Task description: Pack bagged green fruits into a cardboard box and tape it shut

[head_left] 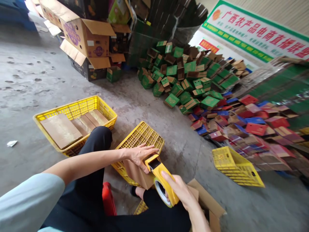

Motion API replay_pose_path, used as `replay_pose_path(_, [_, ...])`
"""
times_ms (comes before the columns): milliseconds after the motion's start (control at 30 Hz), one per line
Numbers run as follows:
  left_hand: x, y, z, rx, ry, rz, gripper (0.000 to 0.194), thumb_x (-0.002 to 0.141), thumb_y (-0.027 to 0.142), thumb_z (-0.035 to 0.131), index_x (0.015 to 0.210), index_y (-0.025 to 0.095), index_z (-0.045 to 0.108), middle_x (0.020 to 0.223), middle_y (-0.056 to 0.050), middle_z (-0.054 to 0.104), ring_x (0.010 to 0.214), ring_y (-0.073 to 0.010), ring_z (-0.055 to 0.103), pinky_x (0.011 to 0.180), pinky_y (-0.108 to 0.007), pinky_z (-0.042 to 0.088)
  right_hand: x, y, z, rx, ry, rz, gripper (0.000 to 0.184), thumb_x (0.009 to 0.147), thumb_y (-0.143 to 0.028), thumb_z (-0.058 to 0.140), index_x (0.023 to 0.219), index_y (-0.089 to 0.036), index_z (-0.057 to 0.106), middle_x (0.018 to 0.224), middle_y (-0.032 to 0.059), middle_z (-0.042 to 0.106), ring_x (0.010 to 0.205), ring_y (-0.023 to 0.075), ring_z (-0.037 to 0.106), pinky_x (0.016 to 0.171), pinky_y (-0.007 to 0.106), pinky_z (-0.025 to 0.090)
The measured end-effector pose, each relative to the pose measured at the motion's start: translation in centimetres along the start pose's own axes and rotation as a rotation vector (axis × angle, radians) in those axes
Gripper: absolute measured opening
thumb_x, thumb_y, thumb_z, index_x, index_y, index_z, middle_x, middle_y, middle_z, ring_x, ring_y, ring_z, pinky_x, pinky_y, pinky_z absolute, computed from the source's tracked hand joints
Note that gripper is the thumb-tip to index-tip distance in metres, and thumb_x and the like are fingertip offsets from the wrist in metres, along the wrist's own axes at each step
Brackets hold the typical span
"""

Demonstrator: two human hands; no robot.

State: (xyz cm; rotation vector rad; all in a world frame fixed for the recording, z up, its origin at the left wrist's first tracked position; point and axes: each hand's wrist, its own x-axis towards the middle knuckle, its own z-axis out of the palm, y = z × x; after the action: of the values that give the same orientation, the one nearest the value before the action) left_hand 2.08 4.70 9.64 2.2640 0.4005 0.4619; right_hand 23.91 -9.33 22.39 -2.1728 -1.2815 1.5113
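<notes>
My right hand (pixel 177 190) is wrapped round a yellow tape dispenser (pixel 164 180) with a roll of tape in it. The dispenser's front end meets the far edge of a brown cardboard box (pixel 137 174). That box rests on an upturned yellow plastic crate (pixel 142 135) in front of my knees. My left hand (pixel 140 155) lies on the top of the box with its fingers stretched out, right beside the dispenser head. The box's far side is hidden by my hand and the dispenser.
Left of me stands a yellow basket (pixel 72 106) holding several brown boxes. A red object (pixel 108 198) lies between my legs, and an open carton (pixel 209 203) is at my right. Another yellow crate (pixel 236 166) lies further right. Heaped green boxes (pixel 172 100) and red boxes (pixel 257 129) fill the back.
</notes>
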Motion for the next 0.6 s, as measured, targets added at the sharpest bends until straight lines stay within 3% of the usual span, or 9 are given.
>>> replay_pose_path(367, [-0.72,-0.67,0.0,0.003,0.008,-0.022,0.137,0.069,0.081,0.082,0.172,0.021,0.014,0.174,-0.018,0.031,0.164,-0.0448,0.013,0.13,-0.069,0.009,-0.88,-0.24,0.15,0.025,-0.025,-0.024,0.052,0.087,-0.072,0.064,0.075,-0.02,0.062,0.054,0.0025,0.066,0.048,0.0175,0.065,0.047,0.025,0.051])
replay_pose_path(600, [-0.61,-0.02,-0.46,-0.015,-0.015,-0.034,0.134,0.065,0.082,0.084,0.169,0.023,0.025,0.174,-0.017,0.03,0.164,-0.0456,0.012,0.13,-0.069,0.01,-0.88,-0.22,-0.47,0.014,-0.058,0.009,0.056,0.087,-0.075,0.065,0.076,-0.021,0.059,0.054,0.0054,0.068,0.048,0.0193,0.066,0.046,0.026,0.051])
